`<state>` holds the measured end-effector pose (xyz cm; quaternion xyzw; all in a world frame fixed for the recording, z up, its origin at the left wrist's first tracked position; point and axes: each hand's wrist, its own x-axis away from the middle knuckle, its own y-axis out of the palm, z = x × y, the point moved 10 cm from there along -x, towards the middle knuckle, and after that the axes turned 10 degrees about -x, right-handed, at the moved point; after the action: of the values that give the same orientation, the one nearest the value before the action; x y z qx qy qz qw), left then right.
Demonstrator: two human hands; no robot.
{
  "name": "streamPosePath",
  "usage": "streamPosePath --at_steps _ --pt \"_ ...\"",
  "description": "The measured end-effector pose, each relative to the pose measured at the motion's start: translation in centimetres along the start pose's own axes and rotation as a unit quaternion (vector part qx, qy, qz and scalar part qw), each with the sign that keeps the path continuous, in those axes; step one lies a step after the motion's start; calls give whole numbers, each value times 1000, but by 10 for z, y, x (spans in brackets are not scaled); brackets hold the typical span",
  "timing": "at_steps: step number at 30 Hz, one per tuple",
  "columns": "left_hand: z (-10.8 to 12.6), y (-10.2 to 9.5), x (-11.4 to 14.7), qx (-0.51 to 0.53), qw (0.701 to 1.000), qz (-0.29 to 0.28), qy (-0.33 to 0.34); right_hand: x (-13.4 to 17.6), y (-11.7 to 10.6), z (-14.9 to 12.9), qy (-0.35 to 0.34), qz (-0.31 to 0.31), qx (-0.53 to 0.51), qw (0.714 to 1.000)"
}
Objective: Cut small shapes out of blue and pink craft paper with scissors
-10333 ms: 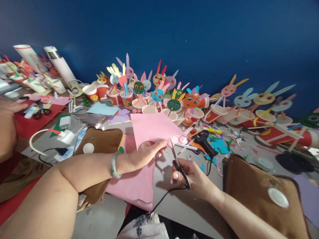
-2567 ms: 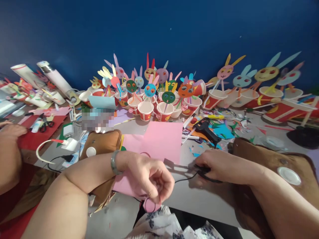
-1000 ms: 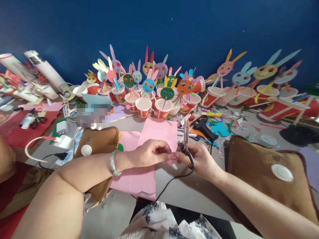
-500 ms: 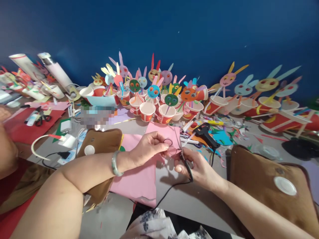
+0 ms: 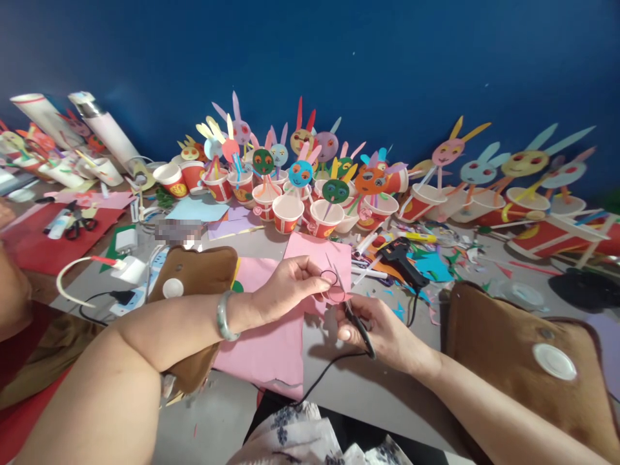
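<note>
My left hand (image 5: 298, 284) pinches a small piece of pink paper (image 5: 336, 294) with dark circles drawn on it. In my right hand (image 5: 375, 326) is a pair of scissors (image 5: 356, 318) with black handles, fingers wrapped round the grips. The scissor blades point away from me, parted, and lie at the paper's right side by the circles. Beneath my hands lies a larger sheet of pink paper (image 5: 271, 349); a second pink sheet (image 5: 314, 248) reaches toward the cups.
Red-and-white paper cups (image 5: 288, 216) with paper rabbit faces line the wall. A black glue gun (image 5: 404, 261) lies among paper scraps. Brown cushioned pouches (image 5: 513, 361) flank my arms. At left are a power strip (image 5: 140, 297) and another person's arm (image 5: 14, 284).
The scissors have turned a little, and their blades now stand apart beside the drawn circles. My left hand keeps its pinch on the paper. The view has shifted slightly.
</note>
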<state>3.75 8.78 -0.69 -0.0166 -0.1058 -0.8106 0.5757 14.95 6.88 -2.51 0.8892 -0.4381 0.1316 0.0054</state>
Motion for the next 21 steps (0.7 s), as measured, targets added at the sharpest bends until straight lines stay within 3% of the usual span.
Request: streamPosePath --at_steps 21 --pt "3 1 2 -10 1000 2 13 -1 2 2 4 -3 -51 999"
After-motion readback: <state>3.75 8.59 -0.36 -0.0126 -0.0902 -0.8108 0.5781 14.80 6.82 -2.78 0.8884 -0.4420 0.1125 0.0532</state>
